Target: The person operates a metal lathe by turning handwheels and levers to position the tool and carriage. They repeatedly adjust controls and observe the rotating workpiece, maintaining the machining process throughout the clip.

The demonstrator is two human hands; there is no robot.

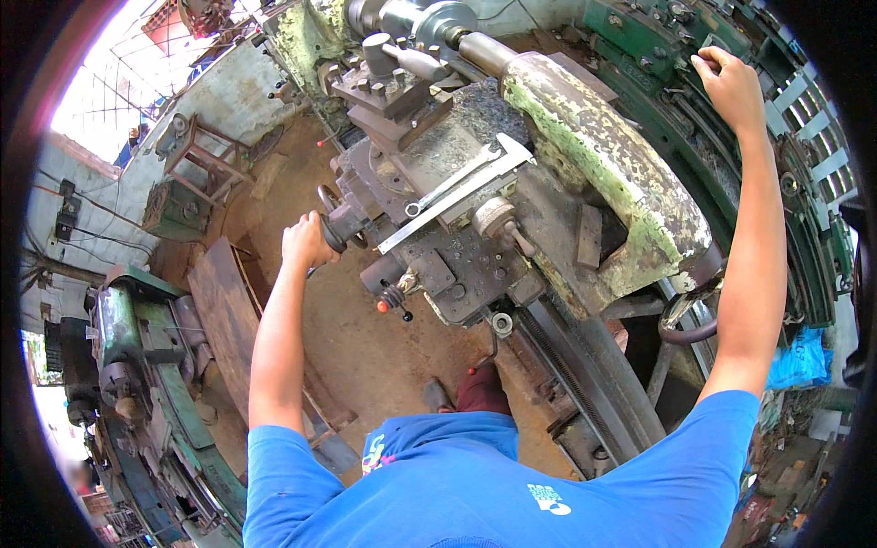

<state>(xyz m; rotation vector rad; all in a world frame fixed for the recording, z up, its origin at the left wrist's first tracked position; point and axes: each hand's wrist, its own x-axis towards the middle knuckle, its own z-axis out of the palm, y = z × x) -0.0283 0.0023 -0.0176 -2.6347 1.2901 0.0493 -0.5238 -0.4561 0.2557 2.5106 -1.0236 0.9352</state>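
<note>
I stand over a large old lathe with a dark, oily carriage (457, 247). My left hand (306, 239) is closed around the black handwheel (334, 230) on the carriage's front. My right hand (731, 84) is raised far to the right, fingers curled on the green machine frame (658, 100) behind the lathe; what it grips is hidden. A steel caliper (457, 190) lies across the carriage top. The tool post (388, 87) stands near the spindle. A worn tailstock (607, 173) with flaking green paint sits to the right.
A lever with a red knob (382, 306) sticks out below the carriage. The lathe bed (585, 365) runs toward my feet. A wooden plank (224, 315) and a second green machine (137, 365) stand left. A metal stool (206, 160) is farther back.
</note>
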